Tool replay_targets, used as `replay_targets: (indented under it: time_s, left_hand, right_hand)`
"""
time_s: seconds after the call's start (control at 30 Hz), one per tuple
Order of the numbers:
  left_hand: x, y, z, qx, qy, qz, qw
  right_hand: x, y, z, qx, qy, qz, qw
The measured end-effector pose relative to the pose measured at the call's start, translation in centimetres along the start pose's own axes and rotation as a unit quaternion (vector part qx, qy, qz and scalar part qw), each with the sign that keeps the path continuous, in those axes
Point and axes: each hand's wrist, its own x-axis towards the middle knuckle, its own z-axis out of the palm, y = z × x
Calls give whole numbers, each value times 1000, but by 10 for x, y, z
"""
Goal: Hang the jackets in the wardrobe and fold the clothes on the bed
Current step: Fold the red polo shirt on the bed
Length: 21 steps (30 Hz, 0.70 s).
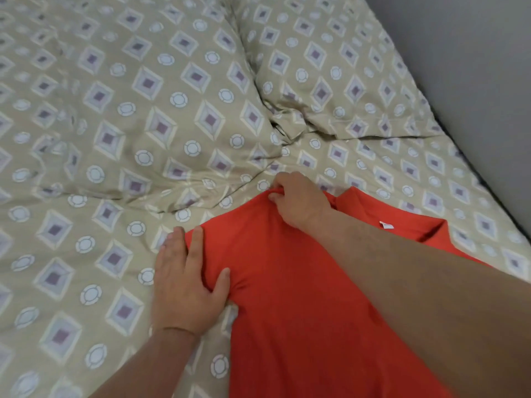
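One red shirt [301, 297] lies spread on a bed [71, 282], near its right side, as a person works it with two bare hands. The left hand [184, 285] rests flat on the garment's left edge, fingers straight and spread, thumb on the red cloth, gripping nothing. The right hand [298, 203], reaching across the shirt, pinches a fold of fabric at its far edge between curled fingers and thumb. A single white label [385, 225] shows at the neckline. Two pillows, a left pillow [129, 96] and a right pillow [330, 67], lie touching side by side, in the same beige diamond-and-circle print as the bed. A plain grey wall [474, 67] runs along the bed's right side
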Motion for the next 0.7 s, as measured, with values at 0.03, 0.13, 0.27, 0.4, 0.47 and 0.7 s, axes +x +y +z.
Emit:
replay_targets:
  time_s: [0.03,0.13,0.27,0.4,0.47,0.7]
  left_hand:
    - [0,1,1,12,0,6,1000]
    - [1,-1,1,9,3,3,1000]
    - [0,-2,2,8,1,1,1000]
    - [2,3,0,-20,5,-7,1000]
    - [1,4,-1,-51,13,-19,998]
    - [-1,4,-2,-78,5,-21,997]
  right_hand:
    - [3,2,1,15,25,17,999]
    - [3,5,11,43,70,52,995]
    - [3,-1,16,52,125,83,987]
    - [-26,-4,20,34,77,21,996]
    - [-71,4,25,22,108,10,994]
    - [-218,11,77,-76,125,64,987]
